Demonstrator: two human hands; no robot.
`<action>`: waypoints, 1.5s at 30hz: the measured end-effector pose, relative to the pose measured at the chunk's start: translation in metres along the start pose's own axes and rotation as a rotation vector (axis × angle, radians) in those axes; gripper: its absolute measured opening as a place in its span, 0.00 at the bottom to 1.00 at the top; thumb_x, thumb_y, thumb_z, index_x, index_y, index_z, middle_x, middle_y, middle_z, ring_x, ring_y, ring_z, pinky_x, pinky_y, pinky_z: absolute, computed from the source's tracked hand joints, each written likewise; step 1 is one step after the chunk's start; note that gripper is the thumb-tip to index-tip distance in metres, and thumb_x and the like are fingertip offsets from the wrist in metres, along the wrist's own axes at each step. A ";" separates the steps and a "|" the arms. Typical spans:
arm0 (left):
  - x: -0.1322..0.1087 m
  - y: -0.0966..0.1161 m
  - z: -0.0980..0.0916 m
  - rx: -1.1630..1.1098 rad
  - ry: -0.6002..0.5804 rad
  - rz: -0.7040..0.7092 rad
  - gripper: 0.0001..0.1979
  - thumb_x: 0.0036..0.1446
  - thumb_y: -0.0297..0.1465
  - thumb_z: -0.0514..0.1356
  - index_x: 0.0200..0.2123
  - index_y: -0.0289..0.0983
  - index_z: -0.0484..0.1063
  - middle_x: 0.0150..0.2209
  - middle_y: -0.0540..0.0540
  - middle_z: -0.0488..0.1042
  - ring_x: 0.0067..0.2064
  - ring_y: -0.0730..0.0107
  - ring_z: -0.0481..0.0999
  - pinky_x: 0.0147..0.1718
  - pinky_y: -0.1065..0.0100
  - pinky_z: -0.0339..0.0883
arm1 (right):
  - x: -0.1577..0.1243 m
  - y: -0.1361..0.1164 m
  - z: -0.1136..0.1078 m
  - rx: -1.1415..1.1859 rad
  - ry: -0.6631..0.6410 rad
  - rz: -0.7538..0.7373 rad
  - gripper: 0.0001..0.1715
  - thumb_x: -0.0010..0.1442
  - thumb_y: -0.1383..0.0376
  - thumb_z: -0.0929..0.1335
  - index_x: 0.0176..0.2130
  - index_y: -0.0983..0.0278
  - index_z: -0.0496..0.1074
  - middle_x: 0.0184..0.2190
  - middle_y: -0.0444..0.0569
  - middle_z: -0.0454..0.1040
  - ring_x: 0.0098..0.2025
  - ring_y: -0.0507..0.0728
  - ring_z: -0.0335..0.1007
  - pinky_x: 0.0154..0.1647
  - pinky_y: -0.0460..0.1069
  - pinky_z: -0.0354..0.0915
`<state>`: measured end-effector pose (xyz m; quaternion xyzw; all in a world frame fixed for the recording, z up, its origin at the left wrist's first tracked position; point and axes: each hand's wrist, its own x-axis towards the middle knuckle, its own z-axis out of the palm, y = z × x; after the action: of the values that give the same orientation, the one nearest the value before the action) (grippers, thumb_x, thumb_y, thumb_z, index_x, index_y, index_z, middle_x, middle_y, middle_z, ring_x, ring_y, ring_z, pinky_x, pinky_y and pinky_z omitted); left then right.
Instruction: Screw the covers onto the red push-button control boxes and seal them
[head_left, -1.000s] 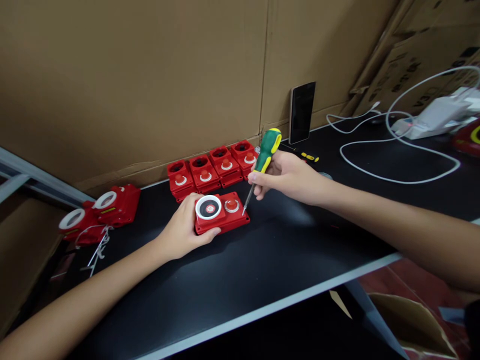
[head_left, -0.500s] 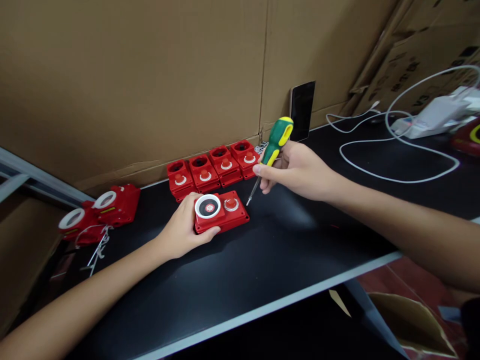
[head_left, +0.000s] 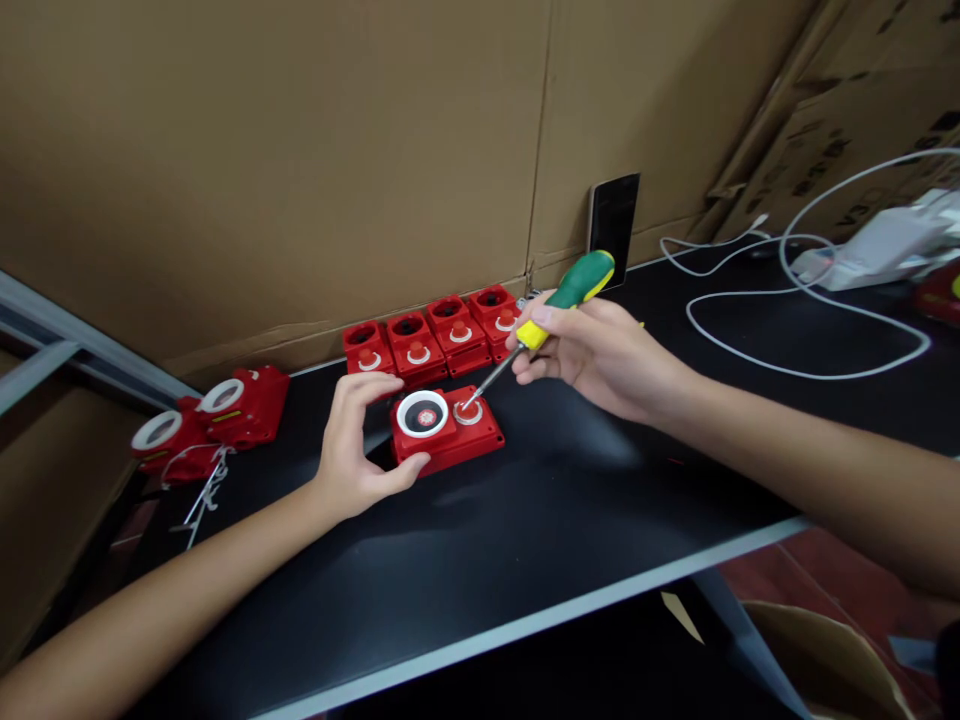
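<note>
A red box-shaped device (head_left: 472,452) lies on the black tabletop, with a white-ringed black disc on its left half and a small red knob on its right half. My left hand (head_left: 352,450) curves around its left end, thumb and fingers apart, a gap showing between palm and box. The thumb tip is at the front edge. In my right hand (head_left: 592,345) is a screwdriver (head_left: 581,280) with a green and yellow handle, gripped between thumb and fingers. It slants down to the left, its tip at the red knob; whether it touches is unclear.
Several similar red devices (head_left: 457,335) without white rings stand in a row behind. Two ringed ones (head_left: 247,405) sit at the left with white wires. A phone (head_left: 615,225) leans on the cardboard wall (head_left: 337,150). White cable (head_left: 810,375) loops at the right. The table's front edge (head_left: 525,625) is grey.
My right hand has tilted the screwdriver and brought its tip left, from beside the device to the knob. My left hand has loosened and drawn slightly away from the device's left end.
</note>
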<state>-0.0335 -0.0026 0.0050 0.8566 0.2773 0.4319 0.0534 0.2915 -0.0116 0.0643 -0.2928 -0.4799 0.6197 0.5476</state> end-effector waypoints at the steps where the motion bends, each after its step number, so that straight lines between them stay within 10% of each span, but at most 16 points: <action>1: 0.001 0.002 -0.001 0.024 0.027 0.039 0.27 0.64 0.44 0.73 0.63 0.48 0.74 0.59 0.40 0.75 0.61 0.47 0.79 0.63 0.41 0.78 | -0.003 0.004 0.003 0.032 -0.011 0.022 0.28 0.54 0.49 0.88 0.38 0.64 0.80 0.33 0.47 0.83 0.34 0.54 0.84 0.42 0.49 0.86; 14: 0.000 0.011 -0.004 0.109 0.061 0.061 0.03 0.64 0.36 0.72 0.36 0.48 0.83 0.45 0.44 0.77 0.53 0.51 0.81 0.55 0.43 0.83 | -0.020 0.029 0.016 0.114 -0.158 0.072 0.17 0.63 0.58 0.85 0.42 0.65 0.83 0.39 0.49 0.89 0.41 0.57 0.91 0.52 0.54 0.88; 29: 0.004 0.018 -0.005 0.173 0.111 0.202 0.07 0.60 0.30 0.76 0.37 0.47 0.83 0.41 0.46 0.75 0.51 0.52 0.82 0.45 0.50 0.81 | -0.024 0.032 0.019 0.113 -0.147 0.108 0.18 0.62 0.57 0.85 0.41 0.65 0.82 0.37 0.49 0.87 0.39 0.57 0.90 0.52 0.56 0.87; 45: 0.007 0.017 -0.007 0.163 0.103 0.344 0.09 0.59 0.26 0.76 0.39 0.42 0.81 0.43 0.47 0.74 0.53 0.53 0.83 0.47 0.54 0.82 | -0.019 0.017 0.013 -0.136 -0.154 -0.096 0.19 0.66 0.59 0.78 0.30 0.63 0.72 0.26 0.42 0.77 0.28 0.49 0.75 0.31 0.44 0.71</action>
<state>-0.0283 -0.0146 0.0198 0.8696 0.1631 0.4541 -0.1049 0.2779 -0.0323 0.0500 -0.2575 -0.5749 0.5796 0.5169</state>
